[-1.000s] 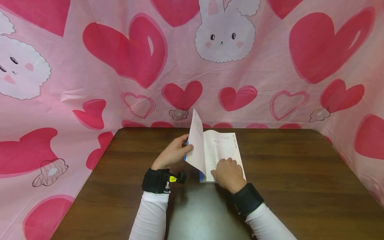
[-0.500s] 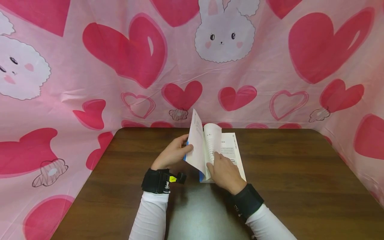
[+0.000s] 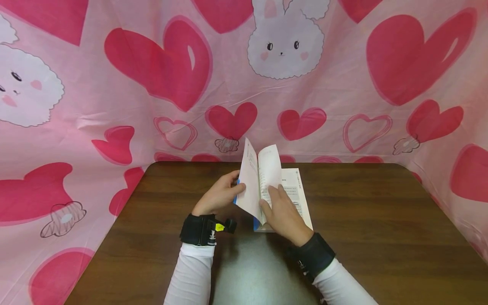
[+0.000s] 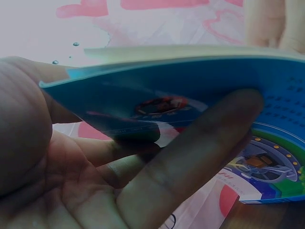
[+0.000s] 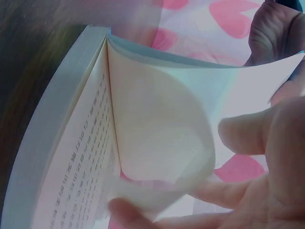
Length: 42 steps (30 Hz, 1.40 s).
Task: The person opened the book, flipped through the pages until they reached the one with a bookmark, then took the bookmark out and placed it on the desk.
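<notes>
An open book lies on the table, its left cover and some leaves raised. My left hand holds that raised part, thumb on the page side; in the left wrist view its fingers lie against the blue cover. A single leaf stands curled up between the raised part and the flat right pages. My right hand is at this leaf, index finger extended against it. In the right wrist view the thumb is apart from the curled leaf, and other fingers reach behind its lower edge.
The brown wooden table extends on both sides of the book. A pink cloth with red hearts and rabbit faces hangs behind the table and along its sides. Black bands are strapped round both wrists.
My right hand has moved up and slightly left from the lower right page, its index finger straightening. The leaf has lifted and curled leftward, showing another printed page. My left hand has kept its hold.
</notes>
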Each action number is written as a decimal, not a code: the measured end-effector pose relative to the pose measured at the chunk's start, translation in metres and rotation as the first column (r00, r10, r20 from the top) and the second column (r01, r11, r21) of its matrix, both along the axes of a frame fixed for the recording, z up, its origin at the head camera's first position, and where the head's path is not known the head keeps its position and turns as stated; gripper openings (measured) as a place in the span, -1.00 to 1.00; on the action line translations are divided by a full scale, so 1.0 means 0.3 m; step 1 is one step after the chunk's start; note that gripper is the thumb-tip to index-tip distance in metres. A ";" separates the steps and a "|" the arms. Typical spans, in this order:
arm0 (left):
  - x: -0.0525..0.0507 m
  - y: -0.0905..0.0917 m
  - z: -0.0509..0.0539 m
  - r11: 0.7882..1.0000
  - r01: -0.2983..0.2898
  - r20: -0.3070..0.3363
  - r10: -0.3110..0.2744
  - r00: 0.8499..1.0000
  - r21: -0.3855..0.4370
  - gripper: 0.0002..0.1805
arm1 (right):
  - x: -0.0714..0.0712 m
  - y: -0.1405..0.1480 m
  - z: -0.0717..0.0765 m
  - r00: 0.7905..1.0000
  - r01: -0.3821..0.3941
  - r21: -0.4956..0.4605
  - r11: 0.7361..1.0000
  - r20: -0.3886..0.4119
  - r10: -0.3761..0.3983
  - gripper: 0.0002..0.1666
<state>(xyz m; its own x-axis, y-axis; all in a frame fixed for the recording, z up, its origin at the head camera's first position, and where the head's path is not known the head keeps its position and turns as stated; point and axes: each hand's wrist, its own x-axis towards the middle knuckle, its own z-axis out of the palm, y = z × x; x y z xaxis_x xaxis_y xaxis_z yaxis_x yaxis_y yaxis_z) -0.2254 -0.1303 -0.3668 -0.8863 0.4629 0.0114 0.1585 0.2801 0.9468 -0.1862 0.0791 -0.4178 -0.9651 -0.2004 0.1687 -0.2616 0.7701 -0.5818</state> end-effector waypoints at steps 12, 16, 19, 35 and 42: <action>-0.005 -0.004 -0.001 1.000 -0.003 0.011 0.003 1.000 -0.025 -0.42 | -0.011 -0.009 0.027 0.995 0.072 -0.296 0.952 -0.038 -0.087 -0.08; -0.004 -0.002 -0.002 1.000 -0.005 0.008 0.005 1.000 -0.020 -0.42 | -0.003 -0.022 0.024 0.998 0.021 -0.320 0.947 -0.048 -0.039 -0.23; -0.002 0.001 -0.001 1.000 -0.010 0.003 0.010 1.000 -0.013 -0.41 | 0.005 -0.030 0.020 0.999 -0.022 -0.326 0.945 -0.052 0.005 -0.36; -0.004 0.001 -0.005 0.999 -0.034 0.035 0.034 0.999 0.005 -0.45 | 0.037 -0.050 0.030 0.948 -0.288 -0.368 0.884 -0.238 0.210 -0.50; 0.002 0.001 0.000 0.999 -0.043 0.047 0.043 0.998 -0.004 -0.41 | 0.050 -0.052 0.031 0.925 -0.350 -0.327 0.878 -0.272 0.267 -0.47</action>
<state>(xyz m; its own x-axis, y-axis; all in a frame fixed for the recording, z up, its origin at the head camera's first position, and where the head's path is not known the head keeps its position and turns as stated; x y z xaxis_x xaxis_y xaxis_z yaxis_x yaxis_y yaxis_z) -0.2248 -0.1301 -0.3667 -0.9050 0.4242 -0.0318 0.1016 0.2881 0.9522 -0.1711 0.0635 -0.4083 -0.7967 -0.3665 0.4806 -0.5993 0.3755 -0.7070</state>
